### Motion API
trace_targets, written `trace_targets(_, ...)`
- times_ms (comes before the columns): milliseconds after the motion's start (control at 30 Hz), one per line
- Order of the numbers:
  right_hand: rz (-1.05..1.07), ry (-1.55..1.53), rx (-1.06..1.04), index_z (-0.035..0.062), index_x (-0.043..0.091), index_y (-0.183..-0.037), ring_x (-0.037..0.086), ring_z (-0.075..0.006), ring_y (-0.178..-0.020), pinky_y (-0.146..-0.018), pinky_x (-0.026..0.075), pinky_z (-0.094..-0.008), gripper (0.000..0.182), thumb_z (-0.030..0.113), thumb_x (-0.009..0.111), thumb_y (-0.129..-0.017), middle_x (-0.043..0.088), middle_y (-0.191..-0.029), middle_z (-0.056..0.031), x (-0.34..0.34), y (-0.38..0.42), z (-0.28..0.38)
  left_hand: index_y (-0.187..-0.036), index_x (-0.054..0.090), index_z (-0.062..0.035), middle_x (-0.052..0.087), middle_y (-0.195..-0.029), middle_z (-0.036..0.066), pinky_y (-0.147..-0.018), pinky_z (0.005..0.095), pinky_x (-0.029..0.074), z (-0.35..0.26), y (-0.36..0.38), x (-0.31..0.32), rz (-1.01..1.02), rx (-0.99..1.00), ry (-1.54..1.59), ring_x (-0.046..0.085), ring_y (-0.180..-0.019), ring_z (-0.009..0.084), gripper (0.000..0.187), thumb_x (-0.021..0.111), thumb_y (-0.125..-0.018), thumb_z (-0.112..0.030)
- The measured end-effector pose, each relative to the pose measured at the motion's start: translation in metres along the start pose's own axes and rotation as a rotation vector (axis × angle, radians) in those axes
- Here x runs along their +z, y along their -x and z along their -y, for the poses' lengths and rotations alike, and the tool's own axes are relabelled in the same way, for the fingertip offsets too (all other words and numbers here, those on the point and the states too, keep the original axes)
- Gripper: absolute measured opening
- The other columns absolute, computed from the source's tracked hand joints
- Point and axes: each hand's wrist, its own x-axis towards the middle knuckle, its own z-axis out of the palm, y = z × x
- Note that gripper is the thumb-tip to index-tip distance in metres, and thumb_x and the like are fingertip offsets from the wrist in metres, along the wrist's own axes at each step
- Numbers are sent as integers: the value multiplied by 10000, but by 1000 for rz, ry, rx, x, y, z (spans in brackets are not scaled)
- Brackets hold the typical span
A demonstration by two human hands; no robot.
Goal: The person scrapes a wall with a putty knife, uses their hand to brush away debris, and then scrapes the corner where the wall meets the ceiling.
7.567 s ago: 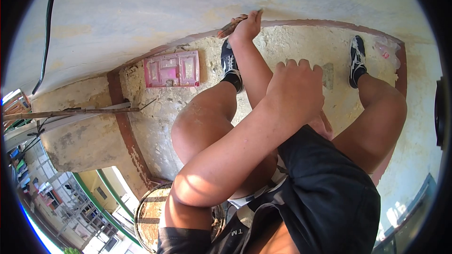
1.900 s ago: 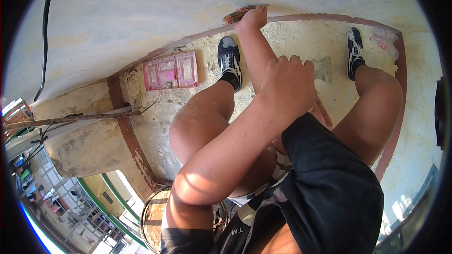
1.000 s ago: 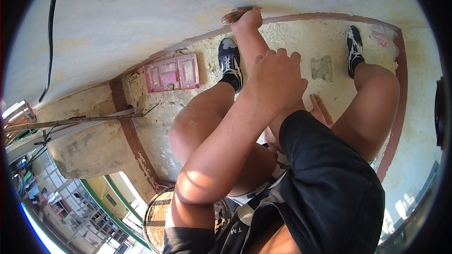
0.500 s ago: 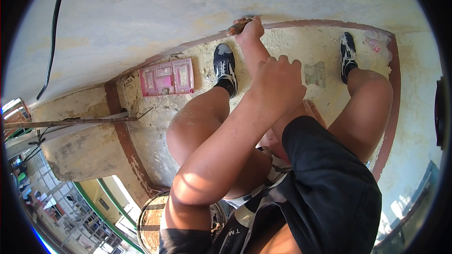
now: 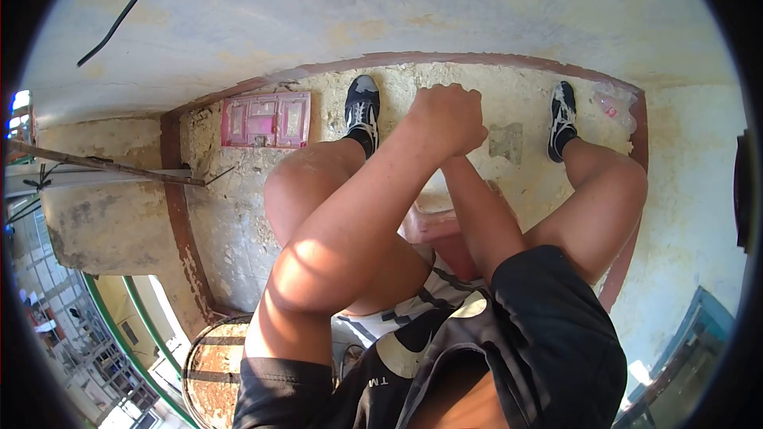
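My left hand (image 5: 449, 117) is closed, knuckles up, above the floor between the two shoes. Behind it, my right forearm (image 5: 477, 202) reaches up, and my right hand is hidden behind the left. What either hand holds cannot be seen. The wall (image 5: 477, 20) is beyond the hands. Right of them, a greyish rectangular piece (image 5: 505, 143) lies on the pale, rough floor. A pink plastic panel (image 5: 266, 120) lies left of the left shoe (image 5: 363, 107).
A pinkish stool (image 5: 437, 226) is between my legs. A clear plastic bag (image 5: 616, 107) lies beyond the right shoe (image 5: 563, 115). A stained round drum top (image 5: 213, 369) stands lower left. A stick (image 5: 111, 165) juts in from the left, and a black cable (image 5: 127, 9) hangs upper left.
My right hand has drawn back from the wall, with the tool it held, and both are now out of sight behind my left hand. The view has shifted slightly.
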Motion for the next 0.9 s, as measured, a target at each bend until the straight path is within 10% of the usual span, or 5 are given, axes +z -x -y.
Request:
trace_targets(167, 72, 217, -30, 36, 533, -1038, 600, -240, -590, -474, 498, -339, 252, 271, 495, -955, 579, -879, -119, -35, 26, 3, -1199, 575, -7, 619, -1151, 215, -919, 428, 478, 11, 5, -3, 186, -61, 14, 595, -1084, 350, 503, 585, -862, -380)
trace_targets(433, 102, 685, -130, 37, 531, -1154, 651, -242, -636, -521, 547, -350, 272, 174, 564, -921, 613, -941, -116, -22, 105, 105, -909, 698, 42, 674, -990, 238, -837, 439, 510, 27, 7, 1, 154, -124, -58, 648, -952, 361, 457, 578, -861, -396)
trace_targets(667, 58, 1046, -235, 74, 448, -1385, 597, -172, -545, -483, 518, -297, 517, 164, 589, -896, 572, -835, -79, -25, 190, 212, -1024, 702, -20, 676, -1072, 195, -884, 426, 512, 7, -5, 13, 229, -70, -115, 641, -1015, 340, 403, 573, -839, -354)
trace_targets(900, -22, 901, -274, 95, 534, -1317, 535, -114, -537, -406, 440, -266, 408, 227, 556, -931, 528, -767, -26, -35, 218, 230, -1163, 610, 3, 628, -1172, 204, -933, 424, 470, 1, -18, 11, 221, -50, -76, 591, -1103, 349, 491, 584, -871, -391)
